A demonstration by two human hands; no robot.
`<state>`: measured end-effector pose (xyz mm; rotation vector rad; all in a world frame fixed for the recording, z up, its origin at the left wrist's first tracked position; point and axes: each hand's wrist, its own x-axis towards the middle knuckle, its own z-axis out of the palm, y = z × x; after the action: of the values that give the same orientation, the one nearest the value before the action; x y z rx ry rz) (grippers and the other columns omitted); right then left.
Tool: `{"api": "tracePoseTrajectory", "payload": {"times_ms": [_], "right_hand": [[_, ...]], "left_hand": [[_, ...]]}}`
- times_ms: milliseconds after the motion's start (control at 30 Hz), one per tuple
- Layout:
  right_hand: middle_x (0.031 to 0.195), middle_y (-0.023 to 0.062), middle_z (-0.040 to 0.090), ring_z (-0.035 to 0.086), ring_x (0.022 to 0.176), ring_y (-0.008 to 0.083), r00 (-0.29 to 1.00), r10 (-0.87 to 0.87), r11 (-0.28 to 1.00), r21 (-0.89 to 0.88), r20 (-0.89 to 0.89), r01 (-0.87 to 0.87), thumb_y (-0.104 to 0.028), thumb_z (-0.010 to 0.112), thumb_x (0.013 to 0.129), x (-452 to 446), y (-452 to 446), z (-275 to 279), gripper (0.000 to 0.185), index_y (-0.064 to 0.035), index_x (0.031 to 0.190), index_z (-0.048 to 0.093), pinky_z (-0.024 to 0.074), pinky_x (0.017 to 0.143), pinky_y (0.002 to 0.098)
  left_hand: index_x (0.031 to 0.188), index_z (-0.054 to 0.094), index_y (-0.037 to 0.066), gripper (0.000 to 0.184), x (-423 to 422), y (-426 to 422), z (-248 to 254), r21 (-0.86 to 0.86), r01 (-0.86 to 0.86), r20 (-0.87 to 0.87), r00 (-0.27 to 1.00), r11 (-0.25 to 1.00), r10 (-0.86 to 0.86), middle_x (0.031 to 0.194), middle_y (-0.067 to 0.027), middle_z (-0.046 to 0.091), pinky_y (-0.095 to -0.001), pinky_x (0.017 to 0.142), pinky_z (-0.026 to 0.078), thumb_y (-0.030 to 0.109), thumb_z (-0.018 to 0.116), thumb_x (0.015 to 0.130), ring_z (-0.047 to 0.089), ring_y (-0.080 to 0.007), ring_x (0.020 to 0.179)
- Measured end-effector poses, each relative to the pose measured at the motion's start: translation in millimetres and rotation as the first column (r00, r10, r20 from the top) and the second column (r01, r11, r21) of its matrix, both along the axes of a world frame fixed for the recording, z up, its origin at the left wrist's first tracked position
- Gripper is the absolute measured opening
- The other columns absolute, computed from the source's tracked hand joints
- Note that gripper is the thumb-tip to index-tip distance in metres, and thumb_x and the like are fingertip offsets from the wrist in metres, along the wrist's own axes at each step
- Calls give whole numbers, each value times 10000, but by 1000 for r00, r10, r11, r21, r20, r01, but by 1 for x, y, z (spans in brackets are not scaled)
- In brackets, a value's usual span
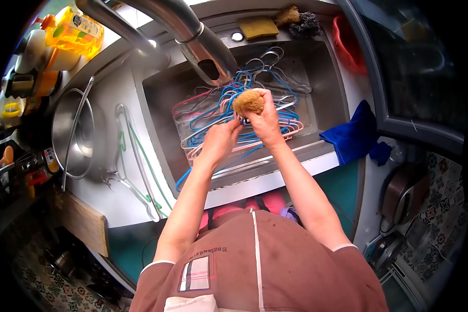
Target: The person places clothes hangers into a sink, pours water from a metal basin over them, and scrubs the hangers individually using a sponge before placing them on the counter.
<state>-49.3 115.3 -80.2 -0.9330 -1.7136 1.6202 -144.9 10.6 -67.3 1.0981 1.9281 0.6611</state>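
Over the steel sink point(327, 67), my right hand point(265, 120) grips a tan scrubber point(248, 102), fingers wrapped round it. Just left of it and lower, my left hand point(221, 139) is closed at the hangers, its fingertips pinched near the scrubber; what they hold is too small to make out. Beneath both hands lies a pile of blue, pink, white and grey hangers point(197, 136) in the sink. The steel faucet point(203, 49) reaches over the pile from behind.
Green and white hangers point(132, 156) lie on the left counter, beside a steel bowl point(77, 132). Yellow soap bottles point(78, 31) stand back left. Behind the sink is a yellow sponge point(258, 27); at right are a red basin point(348, 47) and blue cloth point(353, 134).
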Motion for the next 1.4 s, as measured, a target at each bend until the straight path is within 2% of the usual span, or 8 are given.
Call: {"api": "tracePoseTrajectory", "payload": {"times_ms": [133,400,567,633,700,967,1133,1400], "right_hand": [[992,160,551,591,867,328,986,-18,857,511,163,-69,9,640,732,-6,3,8,416,-57,1082,426,476,732,350],[977,169,543,574,844,378,964,77,500,827,253,-257,70,614,655,-19,37,34,404,-73,1012,493,505,678,396],[968,112,595,611,865,284,968,181,747,616,177,-252,-2,665,702,-25,58,40,402,-76,1054,485,494,761,321],[984,75,591,609,894,201,983,174,984,-16,-61,-176,-70,651,779,-19,68,32,349,-62,1080,474,496,784,306],[1004,51,548,555,896,122,964,-69,929,-369,-255,-31,-188,629,841,-14,73,33,339,-43,1098,463,506,730,254],[1040,39,550,494,955,101,999,-54,975,-217,8,54,-344,593,863,24,70,20,440,-43,1159,467,388,861,255],[1030,35,561,503,950,104,991,-86,948,-313,-100,51,-362,593,859,26,50,25,440,-46,1146,485,390,861,253],[1016,94,590,581,948,213,983,63,964,246,173,-105,-172,750,664,9,36,48,512,-104,1114,516,468,809,309]], "left_hand": [[833,635,70,166,-22,9,20,-37,138,-6,990,990,-139,788,-182,613,-440,672,452,209,547,812,585,-368,770],[848,640,43,191,-33,16,36,-40,187,12,982,981,-187,774,-194,606,-429,675,447,213,559,814,581,-368,755],[836,630,24,183,-39,20,41,11,178,2,984,984,-178,702,-169,587,-388,618,437,191,556,825,562,-310,664],[811,622,9,181,-43,18,43,20,176,68,982,984,-177,594,-110,566,-319,547,425,167,539,841,534,-191,537],[797,613,1,194,-42,15,33,-11,187,66,980,982,-186,577,-91,546,-301,538,414,164,525,856,508,-156,527],[777,602,-9,212,-42,10,25,-91,148,240,963,985,-123,545,-37,512,-271,519,390,144,495,877,475,-100,523],[760,620,5,223,-49,12,20,-113,130,313,946,985,-89,552,-65,561,-311,561,419,173,503,847,539,-163,547],[773,611,-6,216,-44,13,18,-129,159,312,943,979,-113,548,-22,526,-251,521,388,154,504,872,489,-88,522]]}}
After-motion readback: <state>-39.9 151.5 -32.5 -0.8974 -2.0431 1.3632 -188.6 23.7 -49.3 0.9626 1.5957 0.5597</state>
